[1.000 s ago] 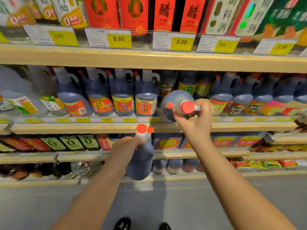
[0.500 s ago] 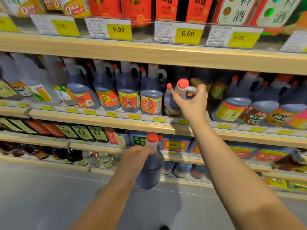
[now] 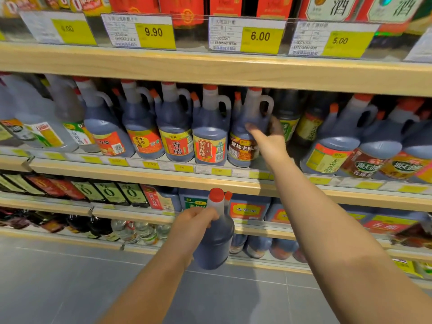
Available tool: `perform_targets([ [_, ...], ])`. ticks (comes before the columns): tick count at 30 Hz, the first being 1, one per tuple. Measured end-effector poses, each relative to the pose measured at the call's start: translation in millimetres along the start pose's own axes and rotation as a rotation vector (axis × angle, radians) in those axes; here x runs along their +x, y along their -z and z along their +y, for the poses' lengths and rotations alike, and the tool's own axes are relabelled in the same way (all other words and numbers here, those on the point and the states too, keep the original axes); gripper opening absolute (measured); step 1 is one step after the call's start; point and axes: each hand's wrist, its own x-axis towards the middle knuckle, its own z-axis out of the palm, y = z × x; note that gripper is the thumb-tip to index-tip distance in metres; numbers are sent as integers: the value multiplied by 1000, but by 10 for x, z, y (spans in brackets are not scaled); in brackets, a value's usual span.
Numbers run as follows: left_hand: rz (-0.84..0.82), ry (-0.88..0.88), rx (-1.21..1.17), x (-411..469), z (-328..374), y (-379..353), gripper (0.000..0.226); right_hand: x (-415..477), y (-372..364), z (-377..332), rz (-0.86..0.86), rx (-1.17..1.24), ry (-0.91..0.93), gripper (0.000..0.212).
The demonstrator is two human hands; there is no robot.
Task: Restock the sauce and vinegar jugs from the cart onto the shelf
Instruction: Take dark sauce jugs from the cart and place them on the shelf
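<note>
A dark vinegar jug (image 3: 245, 136) with a red cap and a brown label stands upright in the row on the middle shelf (image 3: 140, 177). My right hand (image 3: 268, 139) reaches up to it, fingers spread, fingertips and thumb touching its lower body beside the handle. It does not grip the handle. My left hand (image 3: 196, 226) is closed around the handle of a second dark jug (image 3: 216, 246), which hangs below the shelf edge in front of the lower shelves. The cart is out of view.
Several similar red-capped jugs (image 3: 174, 129) fill the middle shelf left of the placed one, and bigger jugs (image 3: 336, 143) stand to its right past a gap. The upper shelf carries yellow price tags (image 3: 259, 37). Lower shelves hold bottles; the floor is grey tile.
My right hand set its jug upright in the shelf row and let go of the handle, now touching the jug's body. My left hand keeps its jug low.
</note>
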Motion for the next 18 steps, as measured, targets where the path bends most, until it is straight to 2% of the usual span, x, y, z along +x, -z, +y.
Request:
perform_targets([
  [3, 7, -3, 9, 26, 77, 1, 25, -48, 7, 134, -14, -51, -15, 80],
  [6, -15, 7, -14, 83, 121, 23, 35, -220, 29, 243, 40, -190, -15, 73],
  [7, -27, 18, -23, 98, 149, 24, 34, -330, 44, 249, 89, -230, 14, 67],
  [9, -48, 49, -88, 101, 209, 10, 26, -635, 78, 243, 168, -203, 108, 41],
  [11, -91, 108, -216, 53, 292, -11, 9, -1050, 103, 250, 179, -183, 194, 18],
  [12, -141, 125, -282, 29, 349, -20, 7, -1278, 113, 260, 156, -214, 215, 14],
  [15, -348, 183, -503, -64, 548, -38, 28, -1893, 109, 304, 69, -351, 298, 17],
  [18, -450, 311, -735, -231, 727, -101, 32, -2223, 7, 345, 26, -438, 409, 43],
])
